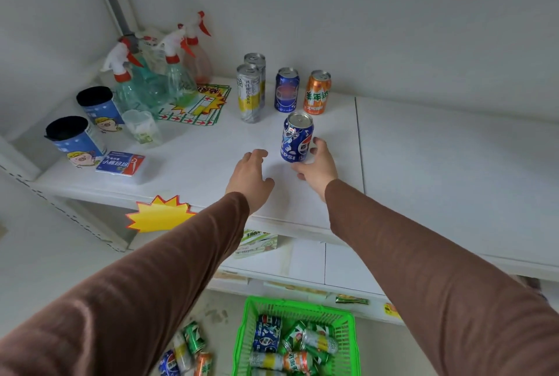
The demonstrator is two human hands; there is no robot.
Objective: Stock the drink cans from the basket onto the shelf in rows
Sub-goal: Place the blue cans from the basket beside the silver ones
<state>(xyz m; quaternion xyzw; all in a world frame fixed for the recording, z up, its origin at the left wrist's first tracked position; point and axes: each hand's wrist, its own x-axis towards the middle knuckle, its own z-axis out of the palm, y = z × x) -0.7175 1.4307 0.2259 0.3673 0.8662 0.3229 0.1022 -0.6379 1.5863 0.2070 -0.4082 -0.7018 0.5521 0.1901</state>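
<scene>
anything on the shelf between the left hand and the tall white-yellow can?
Nothing. In the head view the shelf is bare white between the left hand and the tall white-yellow can.

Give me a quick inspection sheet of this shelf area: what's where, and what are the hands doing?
Surface: white shelf, mostly bare on its right side.
Job's things: five cans upright on the shelf: two tall white-and-yellow cans, a blue can, an orange can, and a blue Pepsi can in front. More cans lie in the green basket below; loose cans lie on the floor beside it.
Clutter: spray bottles, two blue cups, paper signs, a blue packet.
Hands: right hand with fingers around the Pepsi can; left hand open, empty.
Cables: nothing seen.
Surroundings: plain white wall, lower shelves beneath.
</scene>
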